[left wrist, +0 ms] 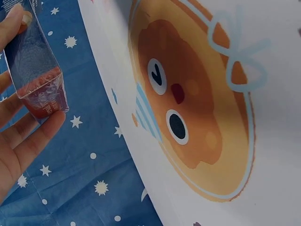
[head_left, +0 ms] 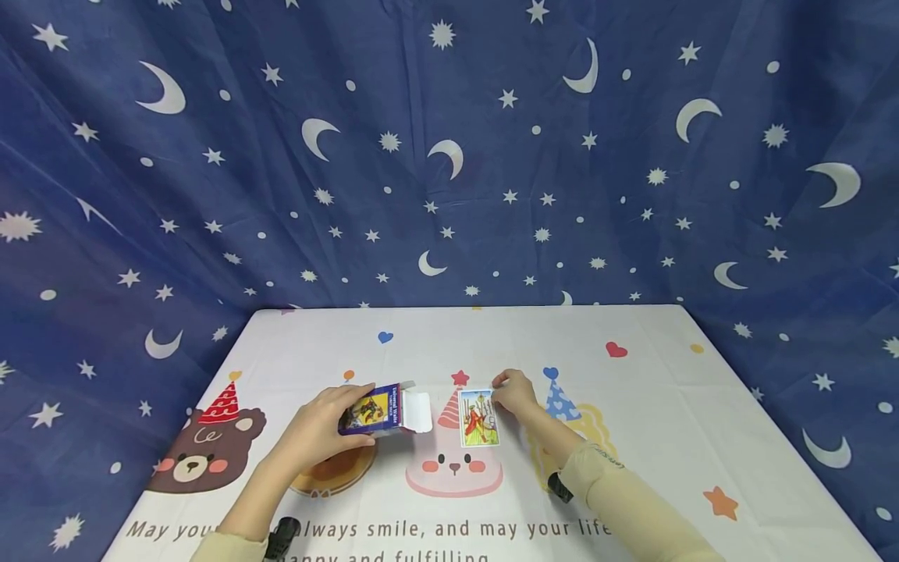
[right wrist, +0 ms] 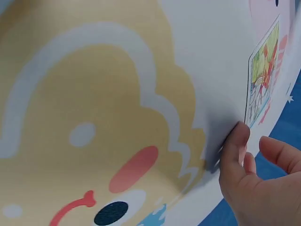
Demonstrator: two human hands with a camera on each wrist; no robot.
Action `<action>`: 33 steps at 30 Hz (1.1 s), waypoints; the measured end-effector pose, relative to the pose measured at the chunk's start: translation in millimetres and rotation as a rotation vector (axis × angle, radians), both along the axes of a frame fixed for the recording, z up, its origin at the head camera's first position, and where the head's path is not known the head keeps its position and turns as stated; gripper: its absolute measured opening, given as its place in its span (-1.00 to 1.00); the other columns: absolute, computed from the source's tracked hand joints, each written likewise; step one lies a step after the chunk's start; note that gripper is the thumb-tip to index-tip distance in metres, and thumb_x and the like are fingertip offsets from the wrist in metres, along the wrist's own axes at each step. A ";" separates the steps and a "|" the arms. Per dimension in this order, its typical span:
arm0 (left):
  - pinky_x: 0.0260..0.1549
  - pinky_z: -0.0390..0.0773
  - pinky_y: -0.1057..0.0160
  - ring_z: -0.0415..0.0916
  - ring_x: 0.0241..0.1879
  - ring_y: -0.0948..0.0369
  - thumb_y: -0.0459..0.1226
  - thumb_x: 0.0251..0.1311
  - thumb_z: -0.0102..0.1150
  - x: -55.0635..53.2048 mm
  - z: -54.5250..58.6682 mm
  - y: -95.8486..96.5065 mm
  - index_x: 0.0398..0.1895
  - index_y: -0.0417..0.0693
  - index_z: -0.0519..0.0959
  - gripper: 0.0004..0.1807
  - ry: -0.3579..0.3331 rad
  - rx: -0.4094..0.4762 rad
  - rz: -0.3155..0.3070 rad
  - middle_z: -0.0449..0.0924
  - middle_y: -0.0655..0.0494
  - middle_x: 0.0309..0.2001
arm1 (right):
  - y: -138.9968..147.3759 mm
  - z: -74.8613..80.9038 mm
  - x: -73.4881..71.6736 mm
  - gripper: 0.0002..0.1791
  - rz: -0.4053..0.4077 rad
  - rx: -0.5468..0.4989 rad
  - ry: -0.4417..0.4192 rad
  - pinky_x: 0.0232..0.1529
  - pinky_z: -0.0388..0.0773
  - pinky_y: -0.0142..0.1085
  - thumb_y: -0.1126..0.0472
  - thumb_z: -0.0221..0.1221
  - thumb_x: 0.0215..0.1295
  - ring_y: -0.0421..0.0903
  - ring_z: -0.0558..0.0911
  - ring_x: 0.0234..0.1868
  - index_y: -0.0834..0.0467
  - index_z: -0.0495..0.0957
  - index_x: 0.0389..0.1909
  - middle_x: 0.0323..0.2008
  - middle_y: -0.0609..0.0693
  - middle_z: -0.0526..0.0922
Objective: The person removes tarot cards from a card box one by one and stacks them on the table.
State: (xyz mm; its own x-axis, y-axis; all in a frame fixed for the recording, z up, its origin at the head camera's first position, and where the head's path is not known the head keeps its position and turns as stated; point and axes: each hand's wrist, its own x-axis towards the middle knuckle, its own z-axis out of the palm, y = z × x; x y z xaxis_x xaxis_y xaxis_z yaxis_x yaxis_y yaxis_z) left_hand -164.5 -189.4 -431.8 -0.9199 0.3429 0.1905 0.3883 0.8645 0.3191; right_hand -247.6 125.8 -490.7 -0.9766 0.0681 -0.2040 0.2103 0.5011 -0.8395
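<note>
Head view: my left hand (head_left: 325,421) grips one box (head_left: 371,410). My right hand (head_left: 517,393), thumb and forefinger apart, touches one card (head_left: 480,420).

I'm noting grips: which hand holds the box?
The left hand, which grips the blue box; the right hand is instead at the edge of the card.

Soft, even light brightens the white tablecloth (head_left: 660,437); wrist views are dimmer, the right showing soft-edged shadow beside the right hand (right wrist: 258,193).
</note>
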 end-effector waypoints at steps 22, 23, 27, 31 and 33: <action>0.00 0.50 -0.18 0.45 0.14 -0.08 0.02 -0.20 0.48 1.0 0.3 -2.4 0.26 0.02 0.41 -0.14 -0.001 -0.011 -0.009 0.51 -0.08 0.16 | 1.9 5.8 7.5 -0.69 -0.115 -0.288 -0.178 -0.54 0.57 -0.43 0.53 0.06 0.11 -0.19 0.49 -0.59 0.39 0.44 -0.08 -0.53 0.04 0.47; 0.00 0.50 -0.18 0.45 0.14 -0.07 0.02 -0.20 0.48 0.9 0.3 -2.3 0.27 0.03 0.41 -0.14 -0.001 -0.013 -0.009 0.51 -0.08 0.16 | 1.6 5.8 7.3 -0.69 -0.116 -0.290 -0.180 -0.54 0.57 -0.43 0.53 0.06 0.11 -0.19 0.48 -0.59 0.39 0.44 -0.07 -0.52 0.04 0.46; -0.01 0.51 -0.18 0.45 0.13 -0.07 0.02 -0.21 0.48 0.5 -0.5 -2.1 0.27 0.03 0.40 -0.13 0.005 -0.012 -0.008 0.51 -0.08 0.16 | 0.4 6.6 6.9 -0.68 -0.118 -0.289 -0.192 -0.54 0.56 -0.43 0.52 0.05 0.10 -0.20 0.48 -0.58 0.38 0.44 -0.07 -0.50 0.04 0.45; -0.01 0.51 -0.18 0.46 0.13 -0.07 0.03 -0.21 0.48 1.4 -0.8 -1.8 0.27 0.03 0.41 -0.13 0.013 -0.007 -0.007 0.51 -0.08 0.16 | 1.6 7.9 8.9 -0.66 -0.117 -0.302 -0.207 -0.54 0.56 -0.43 0.52 0.05 0.09 -0.20 0.48 -0.58 0.38 0.43 -0.06 -0.51 0.03 0.45; -0.01 0.51 -0.18 0.46 0.13 -0.07 0.03 -0.21 0.48 2.1 -0.6 -1.9 0.27 0.04 0.41 -0.13 0.008 -0.006 -0.004 0.52 -0.08 0.16 | 2.9 9.3 11.7 -0.66 -0.115 -0.311 -0.211 -0.54 0.57 -0.42 0.52 0.04 0.10 -0.20 0.47 -0.58 0.39 0.42 -0.04 -0.53 0.03 0.45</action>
